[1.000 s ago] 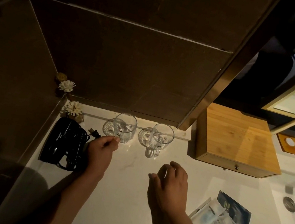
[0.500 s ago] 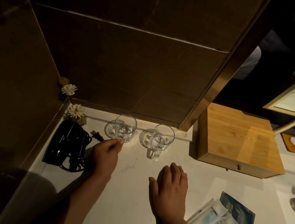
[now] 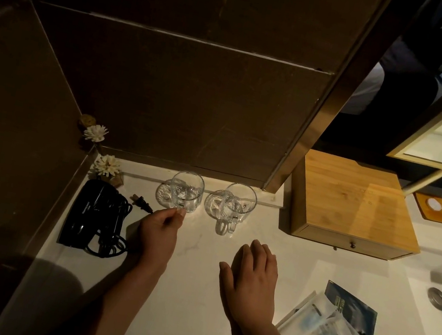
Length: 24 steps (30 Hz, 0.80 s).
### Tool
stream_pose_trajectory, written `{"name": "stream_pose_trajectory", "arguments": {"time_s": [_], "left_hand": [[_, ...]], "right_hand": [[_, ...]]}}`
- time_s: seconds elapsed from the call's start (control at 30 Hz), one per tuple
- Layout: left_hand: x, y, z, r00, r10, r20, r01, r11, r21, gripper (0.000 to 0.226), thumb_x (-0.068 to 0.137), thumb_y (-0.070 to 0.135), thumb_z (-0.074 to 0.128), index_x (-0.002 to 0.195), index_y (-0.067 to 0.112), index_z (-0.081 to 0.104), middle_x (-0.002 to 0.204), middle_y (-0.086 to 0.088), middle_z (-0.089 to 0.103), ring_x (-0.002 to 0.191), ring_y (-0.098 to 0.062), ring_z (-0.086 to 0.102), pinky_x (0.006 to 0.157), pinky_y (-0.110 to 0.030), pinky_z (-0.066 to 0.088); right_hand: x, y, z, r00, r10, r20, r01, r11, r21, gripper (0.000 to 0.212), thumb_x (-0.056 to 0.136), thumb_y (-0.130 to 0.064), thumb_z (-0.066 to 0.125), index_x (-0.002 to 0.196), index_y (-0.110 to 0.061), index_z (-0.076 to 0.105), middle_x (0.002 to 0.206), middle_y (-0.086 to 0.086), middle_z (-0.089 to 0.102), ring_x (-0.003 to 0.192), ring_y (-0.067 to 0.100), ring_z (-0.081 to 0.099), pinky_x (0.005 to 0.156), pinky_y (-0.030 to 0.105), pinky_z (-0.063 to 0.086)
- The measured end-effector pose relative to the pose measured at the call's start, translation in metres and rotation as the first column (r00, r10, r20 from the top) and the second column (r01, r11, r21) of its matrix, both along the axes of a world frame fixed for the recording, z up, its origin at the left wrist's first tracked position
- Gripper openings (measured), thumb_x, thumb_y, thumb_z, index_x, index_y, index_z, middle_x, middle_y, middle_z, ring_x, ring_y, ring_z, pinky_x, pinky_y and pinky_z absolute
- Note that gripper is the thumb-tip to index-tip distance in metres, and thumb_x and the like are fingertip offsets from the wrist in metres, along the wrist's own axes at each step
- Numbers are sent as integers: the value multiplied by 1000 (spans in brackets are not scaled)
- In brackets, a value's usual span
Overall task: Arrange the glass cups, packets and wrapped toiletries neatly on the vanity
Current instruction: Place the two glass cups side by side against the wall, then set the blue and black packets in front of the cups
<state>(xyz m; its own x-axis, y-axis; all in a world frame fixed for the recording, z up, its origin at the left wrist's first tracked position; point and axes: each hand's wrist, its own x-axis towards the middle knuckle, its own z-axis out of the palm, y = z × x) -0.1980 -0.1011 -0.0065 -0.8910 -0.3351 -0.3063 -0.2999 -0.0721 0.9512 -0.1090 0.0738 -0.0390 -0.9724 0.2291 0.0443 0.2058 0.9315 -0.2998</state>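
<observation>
The two clear glass handled cups (image 3: 186,194) already stood paired just beyond the left hand (image 3: 158,231), whose pinched grip touched the nearer one's base, while clear-wrapped toiletries and packets (image 3: 324,327) lay unsorted beside the open, empty right hand (image 3: 253,279).

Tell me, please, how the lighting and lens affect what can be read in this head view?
In the head view, dim warm light leaves the wall tiles nearly black; the countertop is brighter, with bright caustics beneath the glass cups; wide-angle distortion bends the edges; the wrapped packets look soft and glossy, their print unreadable.
</observation>
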Motion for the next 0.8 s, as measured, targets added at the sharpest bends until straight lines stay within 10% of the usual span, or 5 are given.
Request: {"name": "stream_pose_trajectory", "arguments": {"time_s": [0.4, 0.63, 0.8], "left_hand": [[2, 1, 0, 999, -34, -22, 33, 999, -27, 19, 90, 16, 71, 80, 33, 68, 94, -6, 73, 96, -28, 71, 87, -39, 56], [11, 1, -4, 999, -44, 0, 43, 997, -60, 30, 91, 21, 70, 119, 13, 64, 105, -4, 70, 91, -14, 68, 90, -46, 58], [48, -1, -20, 995, -66, 79, 78, 984, -163, 26, 82, 27, 68, 101, 44, 62, 104, 4, 70, 93, -18, 70, 92, -50, 56]], "right_hand": [[0, 0, 1, 1000, -1, 29, 1, 1000, -12, 67, 93, -62, 34, 139, -15, 46, 153, 9, 40, 145, 31, 23, 119, 50, 24], [3, 1, 10, 999, 16, 44, -15, 1000, -15, 64, 94, -60, 32, 139, -15, 43, 154, 10, 37, 145, 31, 19, 120, 48, 19], [0, 17, 23, 994, 64, 91, -44, 977, -209, 50, 93, -51, 46, 127, -16, 55, 145, 9, 44, 135, 28, 34, 114, 44, 33]]}}
